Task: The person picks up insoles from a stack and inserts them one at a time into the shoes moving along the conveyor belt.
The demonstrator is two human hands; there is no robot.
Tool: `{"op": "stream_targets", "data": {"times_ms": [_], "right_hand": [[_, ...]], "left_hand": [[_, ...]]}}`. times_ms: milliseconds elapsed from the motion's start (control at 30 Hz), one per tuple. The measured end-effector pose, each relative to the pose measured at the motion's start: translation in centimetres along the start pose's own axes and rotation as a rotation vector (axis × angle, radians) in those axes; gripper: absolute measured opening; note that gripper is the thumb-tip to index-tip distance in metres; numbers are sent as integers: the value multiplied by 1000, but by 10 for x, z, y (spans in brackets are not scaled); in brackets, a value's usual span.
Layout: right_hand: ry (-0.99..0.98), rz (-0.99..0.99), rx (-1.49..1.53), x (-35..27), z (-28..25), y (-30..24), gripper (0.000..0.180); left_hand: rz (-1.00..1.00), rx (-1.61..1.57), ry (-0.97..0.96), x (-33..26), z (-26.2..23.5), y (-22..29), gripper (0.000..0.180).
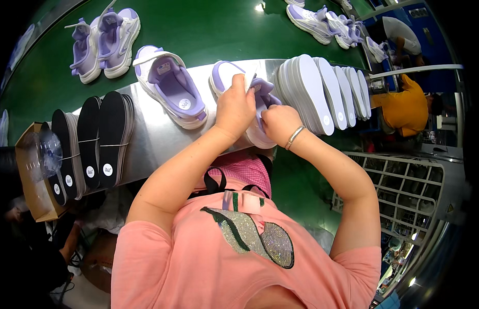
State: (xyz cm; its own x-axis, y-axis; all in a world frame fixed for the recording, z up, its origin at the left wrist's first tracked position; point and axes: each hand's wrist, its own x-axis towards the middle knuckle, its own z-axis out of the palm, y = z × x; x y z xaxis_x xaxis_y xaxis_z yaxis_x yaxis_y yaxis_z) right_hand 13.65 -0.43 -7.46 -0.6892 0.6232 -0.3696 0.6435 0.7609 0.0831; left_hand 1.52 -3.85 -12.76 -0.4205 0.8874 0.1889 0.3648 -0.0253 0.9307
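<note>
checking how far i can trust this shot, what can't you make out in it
All in the head view:
- Most of the inside of the handled shoe: covered by the left hand and right hand.
- The right hand's fingertips: hidden by its own curled fingers.
- The full shape of the topmost shoe: cut off by the upper edge.
- Things behind the white rack: dark and broken up by its bars.

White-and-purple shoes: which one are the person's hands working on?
The handled shoe, just left of the white insoles. The left hand and right hand are on it; the neighbouring shoe farther left stands free of them.
</note>
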Motion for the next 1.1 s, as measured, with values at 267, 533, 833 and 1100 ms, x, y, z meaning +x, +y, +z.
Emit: {"op": "stream_targets", "data": {"times_ms": [267, 533, 833, 1100], "right_hand": [[-207, -12, 21, 24, 8, 3, 20], [-184, 102, 39, 19, 10, -10, 18], [-433, -46, 63, 34, 5, 6, 17], [-368, 174, 36, 35, -8, -11, 20]], "left_hand": [[-30, -129, 4, 0, 3, -7, 24], [-3, -139, 30, 0, 5, -12, 25], [27, -127, 32, 5, 8, -10, 24], [28, -154, 29, 4, 6, -11, 22]]}}
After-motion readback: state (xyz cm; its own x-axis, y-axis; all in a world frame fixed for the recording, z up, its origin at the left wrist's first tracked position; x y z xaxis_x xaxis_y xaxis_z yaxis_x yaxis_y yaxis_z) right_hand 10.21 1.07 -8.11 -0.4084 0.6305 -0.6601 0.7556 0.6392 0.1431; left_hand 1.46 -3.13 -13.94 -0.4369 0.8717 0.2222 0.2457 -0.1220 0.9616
